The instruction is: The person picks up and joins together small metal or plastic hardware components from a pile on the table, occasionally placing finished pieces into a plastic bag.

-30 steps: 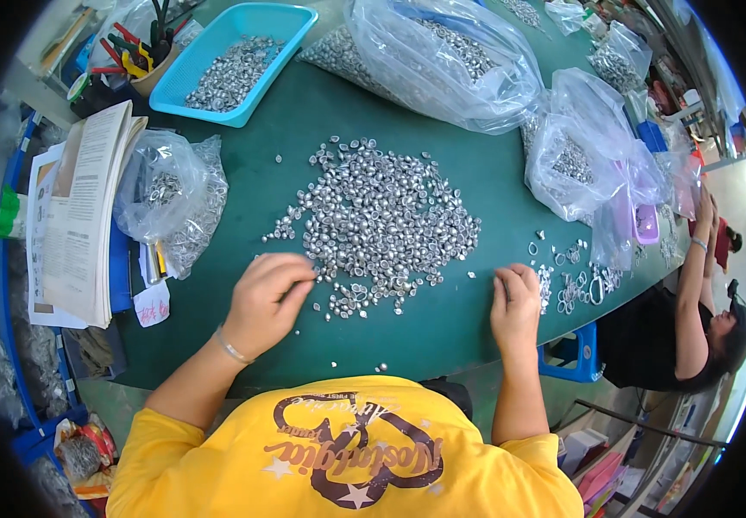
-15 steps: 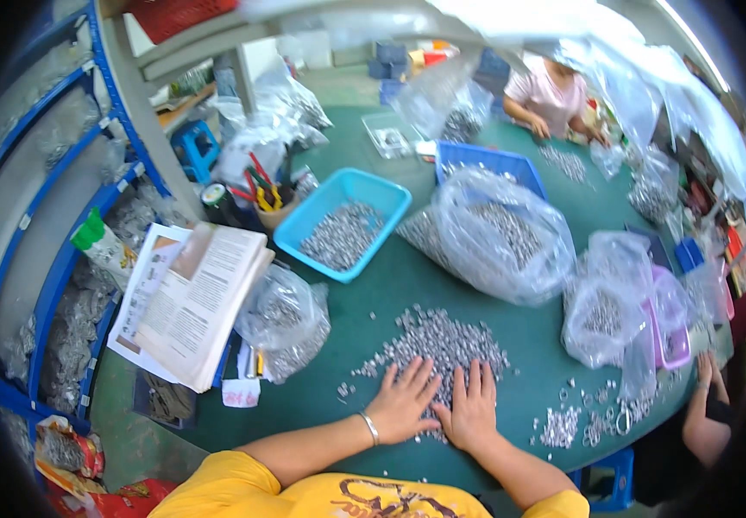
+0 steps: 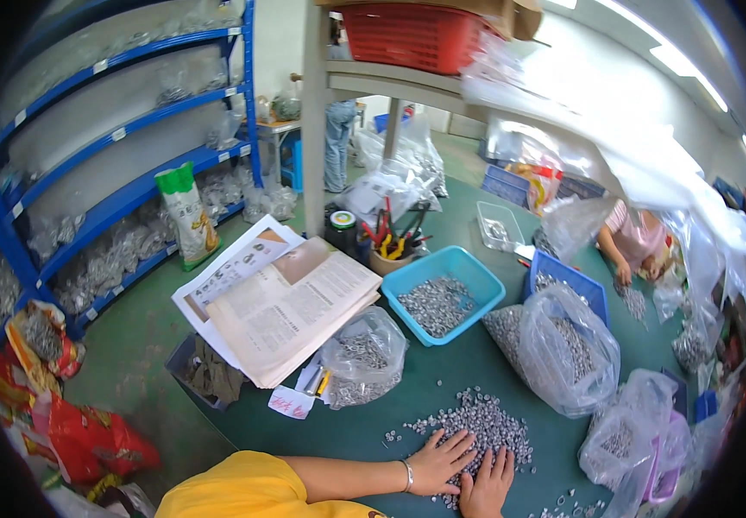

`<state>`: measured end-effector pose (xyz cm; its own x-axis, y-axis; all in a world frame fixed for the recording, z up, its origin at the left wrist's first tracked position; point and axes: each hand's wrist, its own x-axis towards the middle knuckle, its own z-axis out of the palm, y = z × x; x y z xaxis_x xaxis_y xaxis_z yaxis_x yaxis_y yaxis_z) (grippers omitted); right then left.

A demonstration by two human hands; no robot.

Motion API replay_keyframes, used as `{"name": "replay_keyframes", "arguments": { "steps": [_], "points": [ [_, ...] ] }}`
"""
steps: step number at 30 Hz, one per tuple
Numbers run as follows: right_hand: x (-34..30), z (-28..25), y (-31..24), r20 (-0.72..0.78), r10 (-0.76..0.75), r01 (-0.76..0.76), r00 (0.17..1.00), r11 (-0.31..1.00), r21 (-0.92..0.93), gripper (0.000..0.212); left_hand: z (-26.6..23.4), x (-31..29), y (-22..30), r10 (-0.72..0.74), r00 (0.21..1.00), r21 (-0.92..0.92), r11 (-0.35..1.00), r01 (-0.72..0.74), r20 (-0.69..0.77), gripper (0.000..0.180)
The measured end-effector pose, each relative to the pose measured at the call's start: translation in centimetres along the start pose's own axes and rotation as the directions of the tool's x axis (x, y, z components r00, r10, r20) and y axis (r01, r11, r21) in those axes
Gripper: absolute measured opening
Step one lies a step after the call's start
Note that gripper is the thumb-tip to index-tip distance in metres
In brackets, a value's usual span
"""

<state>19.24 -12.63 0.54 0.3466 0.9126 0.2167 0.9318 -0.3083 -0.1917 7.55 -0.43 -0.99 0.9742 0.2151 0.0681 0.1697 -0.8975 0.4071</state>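
Note:
A loose pile of small silver-grey metal parts (image 3: 495,420) is spread on the green tabletop in front of me. My left hand (image 3: 443,464), with a bracelet at its wrist, lies flat on the pile's near side, fingers spread. Beside it my right hand (image 3: 488,485) rests flat on the near right edge, fingers stretched out and slightly apart. Neither hand grips anything. Beyond the pile stands a turquoise tub (image 3: 487,304) partly filled with similar parts. A clear plastic bag of parts (image 3: 364,367) sits left of the pile, and a larger one (image 3: 569,350) at its far right.
Papers and an open booklet (image 3: 295,302) lie at the left, next to a pot of pliers (image 3: 394,250). A blue bin (image 3: 593,293) stands behind the large bag. A purple basket (image 3: 668,457) is at right. A co-worker (image 3: 636,237) sits across the table. Blue shelving (image 3: 131,216) lines the left.
The view has swung left and up, so the table scene sits farther right and lower. My hands stay flat on the pile, with the fingers still spread.

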Motion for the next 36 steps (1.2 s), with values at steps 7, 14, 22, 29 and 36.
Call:
{"name": "replay_keyframes", "arguments": {
  "steps": [7, 14, 22, 29, 36],
  "points": [
    [0.0, 0.6, 0.0, -0.093, -0.131, 0.129, 0.987, 0.991, -0.025, 0.049, 0.5, -0.3, -0.3, -0.008, 1.0, -0.099, 0.995, 0.007, -0.002, 0.073],
    [0.1, 0.6, -0.2, -0.079, -0.086, 0.085, 0.993, 0.996, -0.02, 0.045, 1.0, 0.1, -0.7, 0.01, 1.0, -0.19, 0.982, -0.013, -0.014, 0.063],
    [-0.2, 1.3, 0.2, -0.107, -0.102, 0.099, 0.989, 0.995, -0.027, 0.043, 2.4, 0.8, -1.1, 0.026, 0.994, -0.158, 0.986, -0.043, -0.11, 0.032],
    [-0.2, 1.7, 0.0, -0.14, -0.133, 0.122, 0.981, 0.989, -0.08, 0.042, 2.3, 0.7, -1.3, 0.038, 0.988, -0.124, 0.991, -0.058, -0.151, 0.023],
    [0.0, 1.5, -0.3, -0.132, -0.141, 0.127, 0.981, 0.986, -0.106, 0.042, 1.6, 0.6, -1.1, 0.038, 0.991, -0.162, 0.985, -0.058, -0.125, 0.021]
  ]
}}
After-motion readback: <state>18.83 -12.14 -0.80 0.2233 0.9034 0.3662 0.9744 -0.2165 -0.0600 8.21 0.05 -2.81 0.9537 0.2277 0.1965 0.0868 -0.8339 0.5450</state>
